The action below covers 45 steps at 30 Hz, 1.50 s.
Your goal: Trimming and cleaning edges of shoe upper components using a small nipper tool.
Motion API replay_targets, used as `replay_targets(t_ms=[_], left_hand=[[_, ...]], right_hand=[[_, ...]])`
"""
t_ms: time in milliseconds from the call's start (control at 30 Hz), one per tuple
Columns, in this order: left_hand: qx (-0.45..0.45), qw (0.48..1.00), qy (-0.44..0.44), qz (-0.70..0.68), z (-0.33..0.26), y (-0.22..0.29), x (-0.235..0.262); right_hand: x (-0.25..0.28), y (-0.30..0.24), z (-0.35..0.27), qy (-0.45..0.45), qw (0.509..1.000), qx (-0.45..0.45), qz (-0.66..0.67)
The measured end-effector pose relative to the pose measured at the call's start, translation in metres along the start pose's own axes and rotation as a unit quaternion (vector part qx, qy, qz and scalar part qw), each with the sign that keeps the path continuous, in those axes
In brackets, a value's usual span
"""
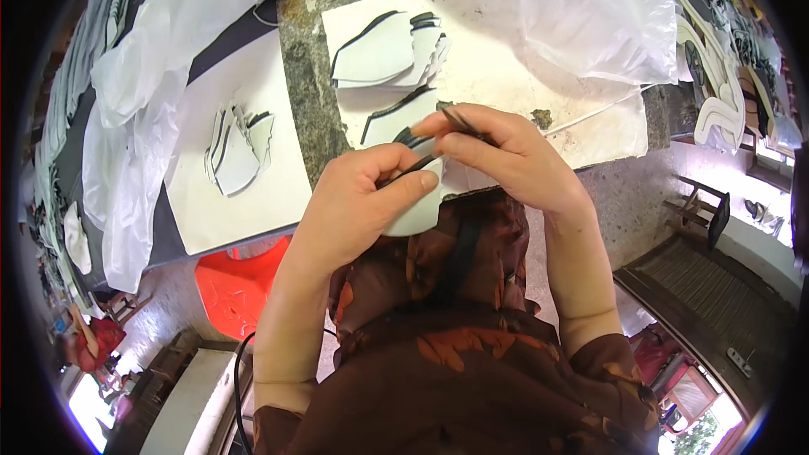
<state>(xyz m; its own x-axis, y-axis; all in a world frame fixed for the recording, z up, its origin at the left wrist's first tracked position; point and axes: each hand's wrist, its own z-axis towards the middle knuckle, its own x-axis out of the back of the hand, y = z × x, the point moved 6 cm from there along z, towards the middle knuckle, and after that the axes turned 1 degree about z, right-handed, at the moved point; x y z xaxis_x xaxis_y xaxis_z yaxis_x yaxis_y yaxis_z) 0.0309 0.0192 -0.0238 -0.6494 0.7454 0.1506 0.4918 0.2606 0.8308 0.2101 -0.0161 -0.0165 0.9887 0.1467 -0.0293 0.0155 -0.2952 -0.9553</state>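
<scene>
My left hand (362, 194) is closed on a pale cut piece with a dark edge (415, 217), pinched between thumb and fingers and hanging over the table's front edge. My right hand (514, 152) meets it at the piece's upper end, its fingers curled around a slim dark object (462, 122) whose kind I cannot make out. Just beyond my hands lies a similar dark-edged piece (392, 122). Farther off is a stack of such pieces (375, 55), their black edges facing away. My fingers hide part of the held piece.
A smaller pile of pale pieces (236, 152) lies on a white sheet (198, 211) at left. Clear plastic sheeting (139, 101) drapes there, and more plastic (590, 17) covers the back right. A thin white cord (598, 109) crosses the right side. Below the table stands a red stool (232, 286).
</scene>
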Motion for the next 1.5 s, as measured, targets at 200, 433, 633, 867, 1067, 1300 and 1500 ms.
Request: replay_targets(t_ms=[200, 433, 633, 867, 1067, 1300, 1500], left_hand=[[0.034, 0.956, -0.014, -0.291, 0.004, -0.012, 0.004], [0.005, 0.946, -0.038, -0.323, 0.0, -0.004, 0.002], [-0.031, 0.941, -0.049, -0.333, 0.001, 0.003, -0.002], [-0.042, 0.936, -0.034, -0.347, 0.003, 0.003, -0.009], [-0.049, 0.933, -0.031, -0.355, 0.004, 0.001, -0.01], [-0.047, 0.926, -0.03, -0.374, 0.001, -0.002, -0.009], [-0.057, 0.937, 0.007, -0.345, -0.013, -0.008, 0.019]], right_hand=[[0.007, -0.025, -0.014, -0.068, 0.951, 0.207, -0.217], [0.004, -0.025, -0.003, -0.022, 0.906, 0.066, -0.416], [0.004, -0.031, 0.003, -0.051, 0.95, 0.078, -0.297], [0.004, -0.024, 0.004, -0.049, 0.983, 0.053, -0.167], [0.002, -0.018, 0.007, -0.062, 0.99, 0.049, -0.114], [-0.002, -0.004, 0.01, -0.053, 0.997, 0.012, -0.05], [0.003, -0.014, 0.005, -0.011, 1.0, -0.003, 0.019]])
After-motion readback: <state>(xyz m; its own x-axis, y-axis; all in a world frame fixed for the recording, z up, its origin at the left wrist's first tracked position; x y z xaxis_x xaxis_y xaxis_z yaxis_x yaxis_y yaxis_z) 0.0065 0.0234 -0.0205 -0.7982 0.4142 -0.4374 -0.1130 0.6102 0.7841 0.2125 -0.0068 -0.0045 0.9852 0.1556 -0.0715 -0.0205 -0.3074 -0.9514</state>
